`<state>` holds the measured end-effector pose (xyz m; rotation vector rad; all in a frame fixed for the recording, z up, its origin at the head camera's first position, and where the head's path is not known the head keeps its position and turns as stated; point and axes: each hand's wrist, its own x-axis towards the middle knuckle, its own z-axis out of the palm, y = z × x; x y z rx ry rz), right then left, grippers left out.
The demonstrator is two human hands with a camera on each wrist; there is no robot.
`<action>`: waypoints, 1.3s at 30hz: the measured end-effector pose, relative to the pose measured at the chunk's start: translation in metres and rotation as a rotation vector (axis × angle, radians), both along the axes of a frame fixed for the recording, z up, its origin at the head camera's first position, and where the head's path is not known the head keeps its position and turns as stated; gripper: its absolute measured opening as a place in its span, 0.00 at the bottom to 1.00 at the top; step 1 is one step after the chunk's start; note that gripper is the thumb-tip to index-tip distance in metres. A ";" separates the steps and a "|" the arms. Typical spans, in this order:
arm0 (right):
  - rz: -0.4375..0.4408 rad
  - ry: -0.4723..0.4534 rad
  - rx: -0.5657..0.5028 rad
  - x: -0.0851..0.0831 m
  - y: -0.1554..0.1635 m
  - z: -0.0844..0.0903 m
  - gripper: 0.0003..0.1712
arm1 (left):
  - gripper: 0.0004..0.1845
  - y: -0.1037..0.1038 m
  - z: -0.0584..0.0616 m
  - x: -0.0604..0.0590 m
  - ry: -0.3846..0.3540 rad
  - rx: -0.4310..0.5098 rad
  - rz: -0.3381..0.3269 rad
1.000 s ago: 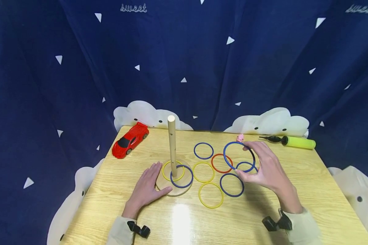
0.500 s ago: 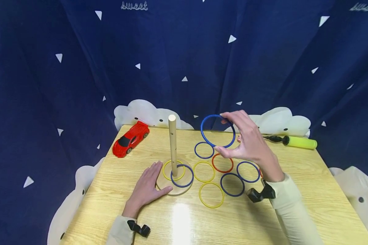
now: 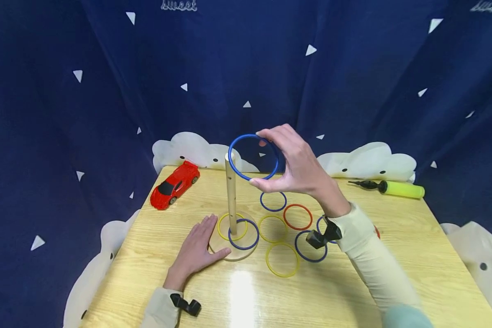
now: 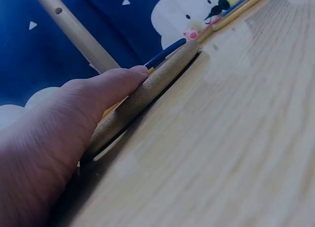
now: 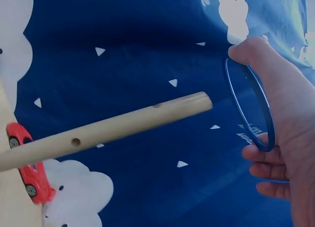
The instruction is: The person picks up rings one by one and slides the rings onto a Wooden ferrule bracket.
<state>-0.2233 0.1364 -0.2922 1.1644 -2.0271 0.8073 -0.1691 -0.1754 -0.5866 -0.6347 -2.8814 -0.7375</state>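
In the head view my right hand (image 3: pixel 297 166) pinches a blue ring (image 3: pixel 245 135) between thumb and fingers, up near the top of a wooden peg (image 3: pixel 231 196). The right wrist view has this ring beyond the peg's tip and apart from it. A round wooden base (image 3: pixel 243 255) carries the upright peg. A yellow ring (image 3: pixel 219 226) lies around the peg's foot; a second blue ring (image 3: pixel 258 233) overlaps it there. My left hand (image 3: pixel 196 248) rests at the base's left side, fingers extended; its thumb lies over the rim of the base in the left wrist view.
Several loose rings lie right of the base, among them a red ring (image 3: pixel 284 217) and a yellow ring (image 3: pixel 267 259). A red toy car (image 3: pixel 175 186) stands back left. A yellow-green hand pump (image 3: pixel 402 189) lies back right. A blue curtain hangs behind.
My right hand has carried the blue ring up and leftward from above the loose rings to the peg's top. The left hand has stayed by the base.
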 end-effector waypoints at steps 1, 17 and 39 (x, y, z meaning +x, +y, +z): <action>0.001 -0.008 0.004 -0.001 -0.003 -0.001 0.50 | 0.61 0.000 -0.001 0.000 0.003 -0.001 -0.003; -0.044 -0.130 0.159 -0.006 -0.024 -0.069 0.49 | 0.62 0.002 0.001 -0.001 -0.028 -0.020 0.001; -0.156 -0.385 0.312 -0.008 -0.033 -0.222 0.54 | 0.62 0.002 0.001 -0.002 -0.024 -0.019 0.001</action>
